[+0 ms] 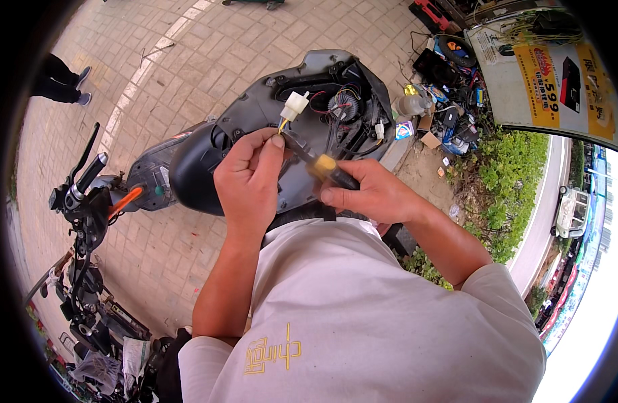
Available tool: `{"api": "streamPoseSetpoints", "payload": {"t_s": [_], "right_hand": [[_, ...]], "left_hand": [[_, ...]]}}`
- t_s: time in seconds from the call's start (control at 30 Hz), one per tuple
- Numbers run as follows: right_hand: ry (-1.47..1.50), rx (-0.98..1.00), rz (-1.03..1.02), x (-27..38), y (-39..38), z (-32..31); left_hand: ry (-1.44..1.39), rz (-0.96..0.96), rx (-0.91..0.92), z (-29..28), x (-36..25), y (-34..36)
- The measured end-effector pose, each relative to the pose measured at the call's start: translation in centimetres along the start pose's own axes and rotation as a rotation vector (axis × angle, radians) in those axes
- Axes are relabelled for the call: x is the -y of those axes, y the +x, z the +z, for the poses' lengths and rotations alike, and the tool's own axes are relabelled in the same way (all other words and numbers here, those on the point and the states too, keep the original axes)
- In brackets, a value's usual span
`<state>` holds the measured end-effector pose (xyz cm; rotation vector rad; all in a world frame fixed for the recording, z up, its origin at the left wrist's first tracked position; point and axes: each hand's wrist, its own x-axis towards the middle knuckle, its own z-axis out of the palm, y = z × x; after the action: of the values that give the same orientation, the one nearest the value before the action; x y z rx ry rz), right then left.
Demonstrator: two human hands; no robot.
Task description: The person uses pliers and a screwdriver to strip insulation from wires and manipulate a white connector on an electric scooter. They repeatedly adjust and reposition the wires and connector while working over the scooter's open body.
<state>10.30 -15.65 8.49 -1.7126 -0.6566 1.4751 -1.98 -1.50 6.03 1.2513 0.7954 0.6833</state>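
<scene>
My left hand [252, 168] pinches the wires below a white plastic wire connector [295, 105], holding it up over the opened body of a scooter [255, 121]. A yellow wire shows between the connector and my fingertips. My right hand [373, 191] is closed around pliers [324, 164] with yellow-and-black handles. Their grey metal head, partly blurred, reaches close to the wires at my left fingertips; I cannot tell whether it touches them. Inside the scooter body sit a round finned part [343, 106], loose wires and another white connector [380, 130].
A black seat [198, 168] is at the scooter's left. Handlebars of another bike [87, 181] stand further left. Boxes and loose parts [457, 121] lie at the right beside a bush [514, 181] and a signboard [557, 80]. A person's legs [63, 80] show at the far left.
</scene>
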Motion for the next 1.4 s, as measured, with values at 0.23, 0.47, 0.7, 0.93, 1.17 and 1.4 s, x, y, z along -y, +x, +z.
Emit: {"api": "streamPoseSetpoints", "payload": {"t_s": [0.23,0.47,0.7,0.93,1.17,1.4], "right_hand": [[0.012,0.036,0.025,0.4,0.1,-0.2],[0.023,0.018,0.046,0.8,-0.1,0.4],[-0.024,-0.050,-0.046,-0.5,0.3,1.7],[0.261,0.117,0.004,-1.0,0.7,0.9],[0.110,0.026,-0.057,-0.1,0.8,0.9],[-0.418,-0.193,-0.370,-0.1,0.9,0.6]], "left_hand": [[-0.004,-0.017,0.025,-0.3,0.0,0.2],[0.004,0.049,0.005,0.0,0.7,0.1],[0.144,0.159,-0.027,0.4,1.4,-0.1],[0.097,0.073,-0.028,0.3,0.9,-0.1],[-0.106,0.038,-0.041,0.7,1.5,-0.1],[-0.128,0.031,-0.068,0.7,1.4,0.0]]}}
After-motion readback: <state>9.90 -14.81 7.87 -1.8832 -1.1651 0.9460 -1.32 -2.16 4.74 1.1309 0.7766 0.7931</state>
